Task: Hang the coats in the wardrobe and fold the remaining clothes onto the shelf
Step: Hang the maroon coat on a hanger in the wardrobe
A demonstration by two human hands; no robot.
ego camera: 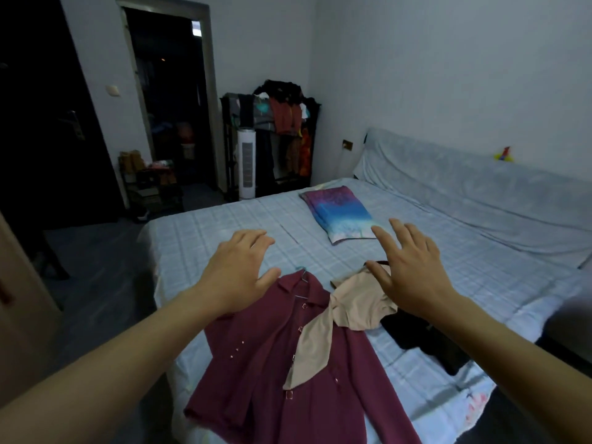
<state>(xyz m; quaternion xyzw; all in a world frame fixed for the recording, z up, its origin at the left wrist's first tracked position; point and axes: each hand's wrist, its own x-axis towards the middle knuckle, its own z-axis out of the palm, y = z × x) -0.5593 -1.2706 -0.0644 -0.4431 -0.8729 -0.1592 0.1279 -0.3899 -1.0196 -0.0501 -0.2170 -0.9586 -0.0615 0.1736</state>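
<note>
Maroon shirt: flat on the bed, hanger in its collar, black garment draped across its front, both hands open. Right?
No. Head view: the beige garment is what's draped across the maroon shirt; the black garment lies beside it on the bed. Rest holds: hanger, left hand and right hand open.

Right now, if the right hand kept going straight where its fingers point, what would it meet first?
Probably the folded purple-and-blue cloth on the bed; the open right hand aims at its near corner. Depth is unclear, so it might pass above.
</note>
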